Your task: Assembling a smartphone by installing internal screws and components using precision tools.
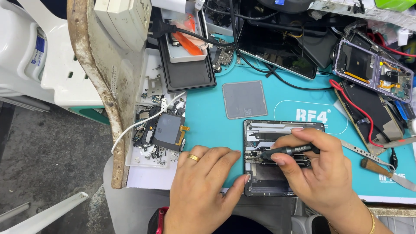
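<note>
The phone (277, 158) lies opened, back off, its dark boards and metal shields bare, on the teal mat (208, 117) near the mat's front edge. The left hand (203, 182) presses flat beside it, thumb against its lower corner, holding nothing. The right hand (316, 167) curls over it, its grip closed around a black screwdriver (288, 151), tip on the phone's middle.

One camera only — worn on my head, looking steeply down and close over the near edge of the surface (208, 125), floor showing at left.
</note>
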